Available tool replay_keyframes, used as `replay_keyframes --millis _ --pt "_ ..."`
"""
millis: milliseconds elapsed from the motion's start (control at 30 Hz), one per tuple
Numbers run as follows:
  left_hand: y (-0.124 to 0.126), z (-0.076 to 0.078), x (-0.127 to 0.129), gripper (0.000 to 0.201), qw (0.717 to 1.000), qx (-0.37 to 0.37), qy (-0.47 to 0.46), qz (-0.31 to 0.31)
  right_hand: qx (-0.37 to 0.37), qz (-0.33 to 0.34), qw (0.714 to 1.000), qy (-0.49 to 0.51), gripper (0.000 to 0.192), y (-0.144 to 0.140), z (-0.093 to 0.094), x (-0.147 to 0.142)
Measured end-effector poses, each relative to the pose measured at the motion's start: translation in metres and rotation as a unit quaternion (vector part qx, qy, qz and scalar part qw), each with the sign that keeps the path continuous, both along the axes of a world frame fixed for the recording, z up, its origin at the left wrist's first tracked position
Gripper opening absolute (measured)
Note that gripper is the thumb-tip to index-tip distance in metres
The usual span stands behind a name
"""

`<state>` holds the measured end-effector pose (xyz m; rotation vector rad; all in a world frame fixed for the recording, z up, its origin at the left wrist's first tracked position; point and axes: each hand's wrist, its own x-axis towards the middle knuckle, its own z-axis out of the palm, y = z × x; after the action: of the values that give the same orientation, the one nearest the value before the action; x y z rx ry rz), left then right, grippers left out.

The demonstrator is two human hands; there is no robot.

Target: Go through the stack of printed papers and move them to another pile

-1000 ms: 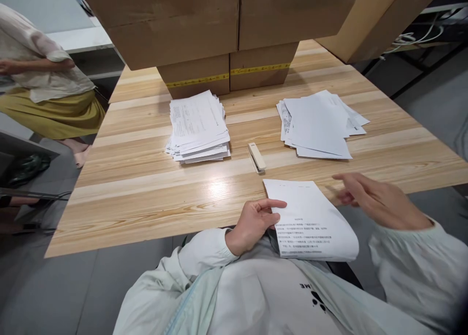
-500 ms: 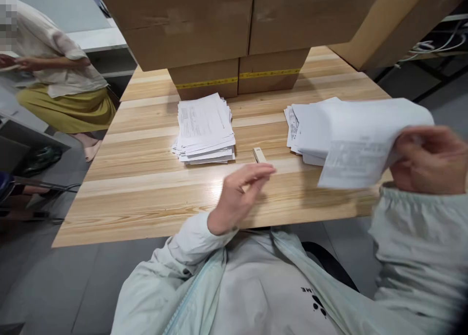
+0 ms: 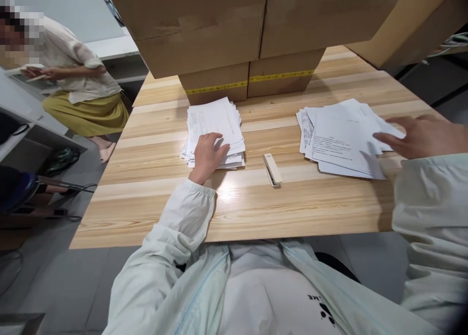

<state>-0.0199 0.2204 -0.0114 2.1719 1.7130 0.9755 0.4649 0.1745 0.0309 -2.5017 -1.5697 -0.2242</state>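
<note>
My left hand [image 3: 207, 155] rests fingers-down on the near edge of the left stack of printed papers [image 3: 215, 123] on the wooden table [image 3: 256, 203]. My right hand [image 3: 424, 136] lies flat with fingers spread at the right edge of the looser right pile of papers [image 3: 340, 137], touching its top sheet. A cream stapler [image 3: 272, 169] lies on the table between the two piles, touched by neither hand.
Large cardboard boxes [image 3: 234, 32] are stacked at the back of the table, close behind both piles. Another person [image 3: 73, 81] sits at the far left by a white shelf. A chair and cables stand on the floor at left.
My right hand carried the printed sheets from my lap up and laid them on the right pile. My left hand let go and moved forward-left onto the left stack.
</note>
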Motion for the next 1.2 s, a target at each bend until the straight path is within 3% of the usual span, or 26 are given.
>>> replay_keyframes --millis 33,100,167,200,267,333,400,567,800,967,1200 --pt "0.001 -0.001 0.002 0.023 1.000 0.002 0.004 0.005 0.005 0.020 1.000 0.003 0.042 -0.002 0.014 -0.016" --pt "0.005 -0.002 0.004 0.023 1.000 0.009 0.005 0.010 0.031 0.147 0.979 0.139 0.030 -0.002 0.038 -0.061" --pt "0.009 -0.004 0.006 0.025 1.000 0.018 0.001 0.014 0.055 0.290 0.911 0.287 0.018 0.007 0.050 -0.117" --pt "0.010 -0.006 0.006 0.025 1.000 0.021 -0.001 0.016 0.035 0.349 0.872 0.343 0.018 0.014 0.051 -0.145" --pt "0.011 -0.008 0.006 0.027 1.000 0.019 -0.005 0.021 -0.046 0.396 0.828 0.394 0.017 0.032 0.041 -0.196" --pt "0.011 -0.009 0.006 0.030 1.000 0.011 -0.005 0.023 -0.083 0.390 0.813 0.424 0.009 0.053 0.024 -0.235" --pt "0.010 -0.009 0.006 0.033 1.000 0.004 -0.004 0.024 -0.090 0.370 0.818 0.430 0.006 0.070 0.008 -0.258" --pt "0.010 -0.009 0.005 0.035 1.000 0.000 0.001 0.019 -0.074 0.350 0.836 0.416 0.009 0.083 -0.005 -0.271" --pt "0.013 -0.014 0.005 0.031 1.000 0.015 -0.001 0.021 -0.086 0.334 0.768 0.540 0.007 0.084 -0.001 -0.273" --pt "0.013 -0.011 0.005 0.022 1.000 0.012 0.008 0.023 -0.062 0.317 0.777 0.540 0.009 0.089 -0.009 -0.275" --pt "0.013 -0.007 0.004 0.005 0.999 0.019 -0.017 0.021 -0.062 0.309 0.758 0.571 0.008 0.089 -0.008 -0.274"
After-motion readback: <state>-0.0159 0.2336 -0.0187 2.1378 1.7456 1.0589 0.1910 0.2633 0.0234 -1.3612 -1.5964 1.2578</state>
